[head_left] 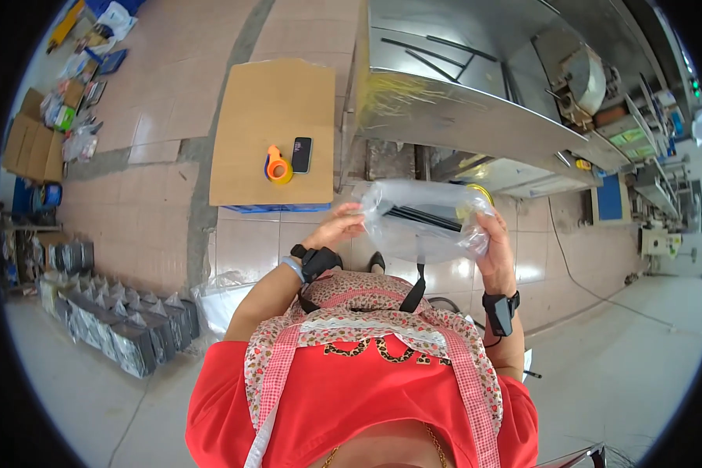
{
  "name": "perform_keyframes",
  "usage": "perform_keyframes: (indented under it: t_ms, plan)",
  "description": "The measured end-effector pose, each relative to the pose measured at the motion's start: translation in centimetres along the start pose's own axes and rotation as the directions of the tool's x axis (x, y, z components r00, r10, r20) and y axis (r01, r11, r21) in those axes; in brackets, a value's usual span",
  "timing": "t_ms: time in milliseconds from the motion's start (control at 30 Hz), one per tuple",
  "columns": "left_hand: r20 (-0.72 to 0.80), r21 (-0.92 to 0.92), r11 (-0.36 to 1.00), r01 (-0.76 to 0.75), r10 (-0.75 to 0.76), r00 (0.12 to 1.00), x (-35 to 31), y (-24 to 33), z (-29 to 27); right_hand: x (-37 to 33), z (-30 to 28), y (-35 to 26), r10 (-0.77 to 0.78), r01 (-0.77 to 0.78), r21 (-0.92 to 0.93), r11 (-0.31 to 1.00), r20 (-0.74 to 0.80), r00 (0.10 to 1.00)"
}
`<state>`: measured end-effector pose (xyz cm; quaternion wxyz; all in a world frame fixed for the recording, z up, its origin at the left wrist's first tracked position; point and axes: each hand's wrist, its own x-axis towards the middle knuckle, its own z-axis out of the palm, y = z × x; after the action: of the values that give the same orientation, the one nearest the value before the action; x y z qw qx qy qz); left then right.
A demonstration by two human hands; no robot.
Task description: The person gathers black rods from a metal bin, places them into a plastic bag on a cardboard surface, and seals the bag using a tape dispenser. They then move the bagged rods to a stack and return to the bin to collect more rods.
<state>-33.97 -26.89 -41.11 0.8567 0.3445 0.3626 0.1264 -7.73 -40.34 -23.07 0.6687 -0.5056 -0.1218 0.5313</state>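
A clear plastic bag (398,238) is stretched between my two hands, in front of my apron. My left hand (343,224) pinches its left end with the fingertips. On the bag's right end, my right hand (495,243) has its fingers closed round the gathered plastic. Thin black strips (425,218) show in the bag's middle; whether they lie inside or behind the film I cannot tell. A yellow curved edge (482,192) shows just above my right hand, its kind unclear.
Ahead stands a cardboard-topped surface (273,109) with an orange tape dispenser (278,168) and a phone (303,154). A metal workbench (476,101) holds black strips (433,65) at the far right. Several wrapped grey bundles (129,331) stand left; a cable (573,269) crosses the right floor.
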Motion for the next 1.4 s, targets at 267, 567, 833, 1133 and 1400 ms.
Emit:
perform_keyframes:
  t_ms: [267, 567, 833, 1133, 1400]
  plan:
    - [-0.207, 0.248, 0.931, -0.267, 0.321, 0.924, -3.0, 8.7, 0.9, -0.1, -3.3, 1.4, -0.061, 0.015, -0.190, 0.982, -0.240, 0.969]
    - [-0.211, 0.389, 0.879, -0.275, 0.375, 0.903, -2.0, 9.0, -1.8, 0.8, -8.9, 6.9, 0.020, -0.101, -0.214, 0.972, -0.353, 0.935]
    - [0.001, 0.939, 0.333, -0.088, 0.254, 0.967, -0.3, 9.1, -0.7, 0.2, -8.8, 1.8, 0.184, -0.192, -0.004, 0.981, -0.264, 0.947]
    - [0.264, 0.919, 0.228, -0.321, 0.245, 0.933, -6.0, 30.1, 19.3, 3.2, -21.6, 0.5, 0.195, -0.200, 0.011, 0.980, -0.292, 0.936]
    - [0.421, 0.891, -0.316, -0.325, 0.310, 0.853, 7.8, 44.7, 28.4, 1.9, -25.2, -3.9, 0.241, -0.203, 0.131, 0.970, -0.510, 0.826]
